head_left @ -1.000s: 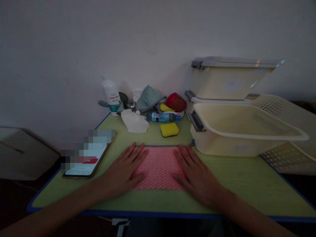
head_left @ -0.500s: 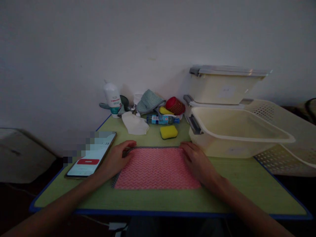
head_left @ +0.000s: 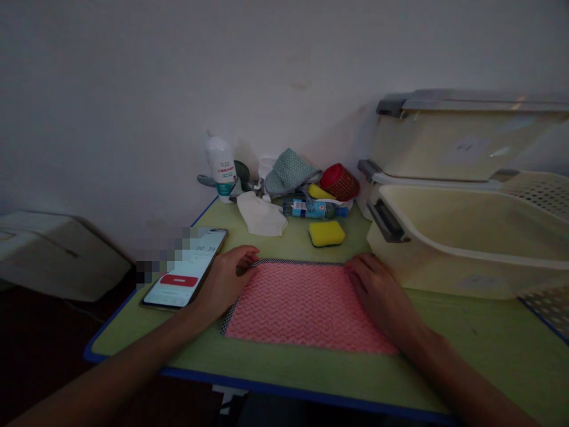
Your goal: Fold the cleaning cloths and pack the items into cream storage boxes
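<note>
A second ago my left grip (head_left: pixel 224 279) and right grip (head_left: pixel 382 290) lay flat with fingers spread on the pink cloth (head_left: pixel 302 308); now both are curled in at its far corners, and more of its pattern shows between them. The phone (head_left: pixel 191 258) beside my left grip reads 00:39, a second on from the picture before.

My left grip is narrow, thumb and forefinger near each other at the far left corner; I cannot tell whether they pinch the edge. My right grip has its fingers bent down onto the far right corner, the thumb side too dim to say how closed it is. The cloth lies spread flat between the two and toward me, its checked border showing along the far and left sides.

Just beyond my grips lies a yellow sponge (head_left: pixel 326 232), then a bottle (head_left: pixel 313 209) on its side and a white piece (head_left: pixel 261 214). Farther off are a grey-green cloth (head_left: pixel 288 172), a red roll (head_left: pixel 340 182) and an upright white bottle (head_left: pixel 221 166). Right of my right grip is a tub (head_left: pixel 427 267), with a lidded box (head_left: pixel 444 145) behind. The tabletop (head_left: pixel 275 363) is green with a blue rim, near a plain wall (head_left: pixel 284 59).
</note>
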The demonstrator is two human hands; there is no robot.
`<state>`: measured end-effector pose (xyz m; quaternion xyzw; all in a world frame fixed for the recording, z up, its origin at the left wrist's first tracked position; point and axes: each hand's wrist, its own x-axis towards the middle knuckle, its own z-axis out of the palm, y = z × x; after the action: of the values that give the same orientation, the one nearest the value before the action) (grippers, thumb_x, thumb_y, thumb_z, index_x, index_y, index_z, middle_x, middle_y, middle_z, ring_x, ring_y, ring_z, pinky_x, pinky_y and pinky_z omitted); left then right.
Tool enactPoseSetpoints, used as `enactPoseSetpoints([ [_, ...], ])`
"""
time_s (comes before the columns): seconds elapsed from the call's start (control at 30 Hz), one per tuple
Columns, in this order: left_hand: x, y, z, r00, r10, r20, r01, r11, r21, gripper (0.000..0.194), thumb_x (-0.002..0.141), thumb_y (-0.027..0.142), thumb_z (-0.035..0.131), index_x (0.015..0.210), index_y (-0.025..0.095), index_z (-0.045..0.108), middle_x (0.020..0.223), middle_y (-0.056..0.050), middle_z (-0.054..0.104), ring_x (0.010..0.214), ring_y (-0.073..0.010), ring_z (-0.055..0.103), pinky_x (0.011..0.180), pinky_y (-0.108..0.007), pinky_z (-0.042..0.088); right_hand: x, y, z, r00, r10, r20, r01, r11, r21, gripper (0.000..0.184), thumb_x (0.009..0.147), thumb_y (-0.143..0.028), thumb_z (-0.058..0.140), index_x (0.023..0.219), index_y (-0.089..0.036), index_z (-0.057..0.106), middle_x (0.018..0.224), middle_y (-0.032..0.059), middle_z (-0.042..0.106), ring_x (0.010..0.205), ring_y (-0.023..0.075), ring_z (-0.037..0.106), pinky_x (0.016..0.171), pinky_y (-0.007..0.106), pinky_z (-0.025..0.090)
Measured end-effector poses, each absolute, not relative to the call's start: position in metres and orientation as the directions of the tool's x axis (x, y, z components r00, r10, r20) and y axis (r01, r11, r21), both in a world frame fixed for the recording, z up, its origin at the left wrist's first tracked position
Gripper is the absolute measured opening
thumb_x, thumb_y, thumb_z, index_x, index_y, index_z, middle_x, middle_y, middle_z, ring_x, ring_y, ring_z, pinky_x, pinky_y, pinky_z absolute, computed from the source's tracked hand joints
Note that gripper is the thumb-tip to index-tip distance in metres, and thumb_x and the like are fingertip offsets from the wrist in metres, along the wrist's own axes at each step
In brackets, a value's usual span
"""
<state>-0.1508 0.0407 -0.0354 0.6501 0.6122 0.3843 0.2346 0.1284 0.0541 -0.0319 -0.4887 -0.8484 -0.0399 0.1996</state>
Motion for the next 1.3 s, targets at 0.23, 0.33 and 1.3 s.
enactPoseSetpoints([
  [0.23,-0.1530,0.0408,-0.0390,-0.053,0.977,0.206,0.620,-0.129,0.774,0.028,0.072,0.020,0.058,0.099,0.013,0.060,0.088,-0.006,0.068,0.076,-0.0168,0.065,0.075,-0.032,0.054,0.1289,0.0533,-0.0332,-0.460,0.784,0.417,0.850,0.525,-0.049,0.026,0.080,-0.001,0.036,0.086,-0.013,0.058,0.091,0.0128,0.055,0.079,0.0219,0.054,0.074,0.037,0.049],
  [0.33,-0.1540,0.0404,-0.0378,-0.013,0.973,0.229,0.654,-0.165,0.738,0.023,0.076,0.022,0.053,0.094,0.013,0.064,0.090,-0.007,0.069,0.079,-0.0179,0.065,0.078,-0.034,0.053,0.1286,0.0531,-0.0332,-0.432,0.790,0.435,0.873,0.488,-0.021,0.024,0.078,-0.002,0.038,0.088,-0.011,0.057,0.090,0.0138,0.054,0.078,0.0233,0.055,0.073,0.039,0.049],
  [1.3,-0.1502,0.0402,-0.0320,0.126,0.956,0.266,0.776,-0.262,0.574,0.014,0.079,0.014,0.044,0.077,0.016,0.058,0.085,-0.006,0.065,0.080,-0.0185,0.061,0.076,-0.032,0.049,0.1354,0.0477,-0.0270,-0.460,0.794,0.397,0.848,0.525,-0.067,0.029,0.072,0.003,0.032,0.079,-0.017,0.052,0.084,0.0086,0.057,0.072,0.0193,0.057,0.060,0.030,0.047],
])
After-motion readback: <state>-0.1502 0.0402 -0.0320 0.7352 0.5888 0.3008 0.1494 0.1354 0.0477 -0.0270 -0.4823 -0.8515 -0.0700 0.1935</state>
